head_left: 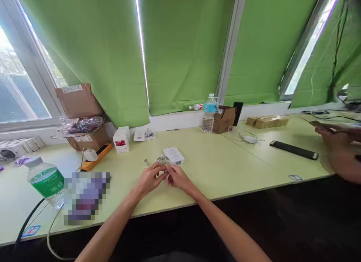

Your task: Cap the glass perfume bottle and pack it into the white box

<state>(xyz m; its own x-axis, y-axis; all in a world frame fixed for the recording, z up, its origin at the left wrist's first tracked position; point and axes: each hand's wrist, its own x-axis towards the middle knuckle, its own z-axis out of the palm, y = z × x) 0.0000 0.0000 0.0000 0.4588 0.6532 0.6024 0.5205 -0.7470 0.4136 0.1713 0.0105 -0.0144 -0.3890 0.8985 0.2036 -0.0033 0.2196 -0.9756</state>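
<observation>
My left hand (152, 177) and my right hand (178, 176) meet over the table, fingertips pinched together. Whatever small thing lies between the fingers is mostly hidden. Just beyond the fingertips is a clear, faceted glass-like object (163, 158); I cannot tell whether the fingers touch it. A white printed box (174, 156) with a barcode lies flat behind my right hand. Left of the clear object stands a small silvery cylinder (146, 163).
Left are a water bottle (46, 181), a blurred-out item (87, 198), an orange power strip (97, 156) and white boxes (121, 140). Behind stand a large bottle (208, 117) and a cardboard box (224, 119). A black phone (293, 150) lies near another person's hand (338, 151).
</observation>
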